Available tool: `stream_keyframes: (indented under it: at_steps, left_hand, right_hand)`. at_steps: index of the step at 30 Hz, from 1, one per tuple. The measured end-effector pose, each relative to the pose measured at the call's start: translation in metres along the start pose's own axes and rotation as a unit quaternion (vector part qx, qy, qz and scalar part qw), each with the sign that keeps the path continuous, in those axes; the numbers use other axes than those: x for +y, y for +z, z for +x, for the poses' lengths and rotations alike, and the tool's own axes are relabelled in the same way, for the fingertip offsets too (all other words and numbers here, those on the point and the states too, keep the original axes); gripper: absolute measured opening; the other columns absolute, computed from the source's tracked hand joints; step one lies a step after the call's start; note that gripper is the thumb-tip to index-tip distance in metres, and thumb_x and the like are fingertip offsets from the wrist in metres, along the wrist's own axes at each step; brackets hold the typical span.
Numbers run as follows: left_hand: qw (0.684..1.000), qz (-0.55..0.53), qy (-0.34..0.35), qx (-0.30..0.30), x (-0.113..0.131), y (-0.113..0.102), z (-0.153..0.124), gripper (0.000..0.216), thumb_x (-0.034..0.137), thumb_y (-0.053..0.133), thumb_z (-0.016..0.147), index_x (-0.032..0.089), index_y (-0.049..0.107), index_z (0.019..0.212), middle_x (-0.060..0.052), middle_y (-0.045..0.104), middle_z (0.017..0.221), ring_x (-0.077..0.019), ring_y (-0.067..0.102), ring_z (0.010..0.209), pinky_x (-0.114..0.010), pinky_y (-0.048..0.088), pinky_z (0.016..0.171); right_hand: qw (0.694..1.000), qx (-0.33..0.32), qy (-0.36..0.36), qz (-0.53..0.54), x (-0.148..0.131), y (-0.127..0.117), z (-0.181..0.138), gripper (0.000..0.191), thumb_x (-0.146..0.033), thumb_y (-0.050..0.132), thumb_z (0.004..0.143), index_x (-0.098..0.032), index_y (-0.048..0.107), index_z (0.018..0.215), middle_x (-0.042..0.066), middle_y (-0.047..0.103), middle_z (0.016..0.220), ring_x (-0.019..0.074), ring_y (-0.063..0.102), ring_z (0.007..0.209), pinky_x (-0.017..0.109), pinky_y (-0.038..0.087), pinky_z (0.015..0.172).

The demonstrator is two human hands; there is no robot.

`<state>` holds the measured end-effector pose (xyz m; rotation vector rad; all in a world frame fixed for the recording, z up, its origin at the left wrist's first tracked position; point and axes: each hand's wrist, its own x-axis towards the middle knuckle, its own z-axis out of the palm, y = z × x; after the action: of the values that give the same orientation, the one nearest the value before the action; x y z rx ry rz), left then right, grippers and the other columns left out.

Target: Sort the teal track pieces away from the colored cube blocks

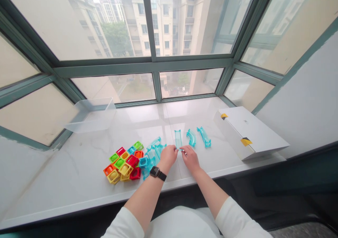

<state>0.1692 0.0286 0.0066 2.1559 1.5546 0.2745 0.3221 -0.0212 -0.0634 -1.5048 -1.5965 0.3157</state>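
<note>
The left hand [168, 157] and right hand [190, 158] were positioned close together at the centre of a white stone windowsill [66, 181]. Both grips were nearly closed, with the fingertips meeting at the lower end of an upright-lying straight transparent blue track piece [178, 138]. That piece lay on the windowsill, its far end pointing toward the window.

To the right of this piece lay a curved transparent blue track piece [191, 138], followed by a further transparent blue track piece [203, 136]. A heap of transparent blue track pieces [152, 157] sat just beside the left hand. Directly left of the heap and touching it was a pile of red, orange, yellow and green hollow plastic blocks [123, 162].

A clear plastic bin [91, 115] stood at the far left of the windowsill. A white cardboard box [245, 132] with yellow-and-black tape lay at the far right. A black-strapped smartwatch [157, 173] was worn on the left wrist.
</note>
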Motion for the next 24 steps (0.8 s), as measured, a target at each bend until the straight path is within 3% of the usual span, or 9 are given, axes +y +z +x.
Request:
stream_keyframes:
  at_steps: [7,24]
  left_hand:
    - [0.998,0.045,-0.022,-0.029,-0.005,0.013,0.024,0.024,0.035,0.059,0.1,0.021,0.077,0.091,-0.012,0.078,0.098,-0.0237,0.072,0.094,-0.03,0.046,0.077]
    - [0.996,0.077,-0.027,-0.047,-0.006,0.015,0.03,0.024,0.034,0.06,0.099,0.018,0.078,0.098,-0.016,0.077,0.102,-0.0284,0.074,0.097,-0.034,0.052,0.08]
  right_hand:
    - [0.999,0.0,0.049,0.004,0.018,0.016,0.008,0.032,-0.014,0.048,0.092,-0.022,0.073,0.108,0.009,0.073,0.107,0.0249,0.069,0.095,0.039,0.056,0.086]
    - [0.998,-0.016,0.052,-0.025,0.016,0.016,0.01,0.033,-0.008,0.049,0.09,-0.023,0.075,0.105,0.008,0.069,0.105,0.0243,0.068,0.099,0.038,0.055,0.088]
